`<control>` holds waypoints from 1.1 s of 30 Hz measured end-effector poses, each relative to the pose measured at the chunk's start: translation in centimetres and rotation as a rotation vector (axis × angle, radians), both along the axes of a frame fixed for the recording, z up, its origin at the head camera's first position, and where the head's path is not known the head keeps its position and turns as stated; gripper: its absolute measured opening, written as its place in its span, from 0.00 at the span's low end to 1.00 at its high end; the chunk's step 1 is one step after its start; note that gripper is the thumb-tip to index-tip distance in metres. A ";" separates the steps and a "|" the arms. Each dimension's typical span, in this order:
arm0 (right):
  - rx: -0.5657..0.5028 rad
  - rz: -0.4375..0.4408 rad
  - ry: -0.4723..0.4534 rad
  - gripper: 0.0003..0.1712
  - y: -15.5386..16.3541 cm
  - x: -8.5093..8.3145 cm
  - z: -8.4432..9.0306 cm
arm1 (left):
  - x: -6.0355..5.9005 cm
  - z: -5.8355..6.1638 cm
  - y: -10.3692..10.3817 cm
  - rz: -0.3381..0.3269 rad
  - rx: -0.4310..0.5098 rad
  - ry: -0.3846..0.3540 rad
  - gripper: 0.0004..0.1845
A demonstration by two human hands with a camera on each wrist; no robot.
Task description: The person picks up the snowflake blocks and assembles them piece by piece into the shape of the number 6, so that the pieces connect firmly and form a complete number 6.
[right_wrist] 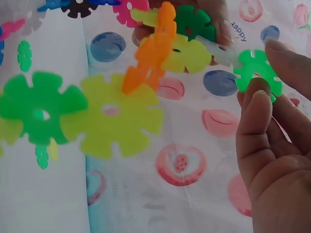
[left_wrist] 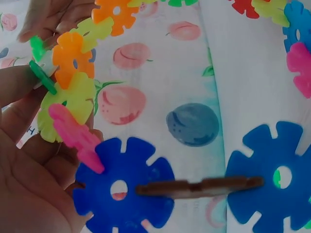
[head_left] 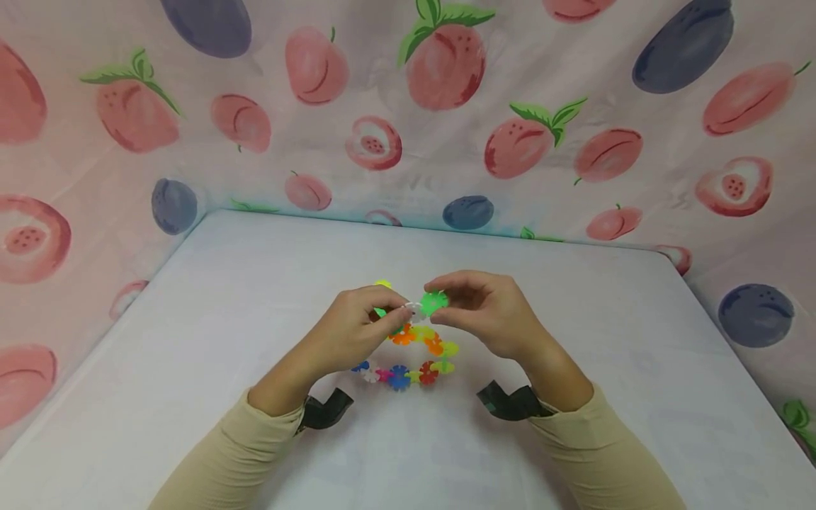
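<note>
A chain of colourful snowflake-shaped plastic discs [head_left: 408, 361] hangs in a loop above the white table [head_left: 191, 340], held between both hands. My left hand [head_left: 363, 322] pinches one end of the chain near a whitish disc [head_left: 413, 309]. My right hand [head_left: 474, 304] pinches a bright green disc [head_left: 435, 302] against that end. In the right wrist view the green disc [right_wrist: 256, 72] sits between thumb and fingertips, beside a clear disc [right_wrist: 221, 52]. The left wrist view looks up at blue discs [left_wrist: 124, 189], a pink disc [left_wrist: 73, 133] and orange discs [left_wrist: 70, 58].
A fruit-printed cloth [head_left: 408, 106] hangs behind and on both sides of the table. Black wrist straps [head_left: 510, 402] show at the cuffs of beige sleeves [head_left: 612, 460]. Bare tabletop lies all round the hands.
</note>
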State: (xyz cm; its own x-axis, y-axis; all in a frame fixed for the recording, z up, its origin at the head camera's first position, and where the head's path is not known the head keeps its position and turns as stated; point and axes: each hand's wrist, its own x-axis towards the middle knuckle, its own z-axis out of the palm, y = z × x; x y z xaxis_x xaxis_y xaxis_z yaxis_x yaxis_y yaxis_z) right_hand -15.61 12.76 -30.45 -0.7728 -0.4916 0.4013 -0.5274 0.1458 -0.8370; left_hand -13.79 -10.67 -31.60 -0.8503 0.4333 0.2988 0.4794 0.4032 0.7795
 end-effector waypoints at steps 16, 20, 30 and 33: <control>-0.146 0.003 -0.050 0.18 -0.6 0.3 -1.0 | 0.6 -0.1 0.8 0.079 0.167 -0.127 0.05; -0.153 -0.026 -0.061 0.19 -0.8 0.4 -0.9 | 0.6 -0.4 1.1 0.096 0.231 -0.153 0.05; -0.170 -0.057 -0.028 0.20 -0.8 0.4 -1.2 | 0.7 -0.7 1.6 0.123 0.328 -0.131 0.05; -0.179 -0.067 -0.001 0.20 -1.0 0.6 -1.2 | 0.7 -0.8 1.6 0.125 0.346 -0.106 0.04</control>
State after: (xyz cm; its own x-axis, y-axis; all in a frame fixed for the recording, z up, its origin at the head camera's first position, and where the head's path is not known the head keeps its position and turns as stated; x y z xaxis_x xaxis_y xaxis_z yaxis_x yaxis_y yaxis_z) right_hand -15.04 11.81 -31.66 -0.8020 -0.3593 0.4772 -0.5208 0.0291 -0.8532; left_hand -13.07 -9.03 -32.39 -0.9240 0.2133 0.3173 0.3530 0.1576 0.9222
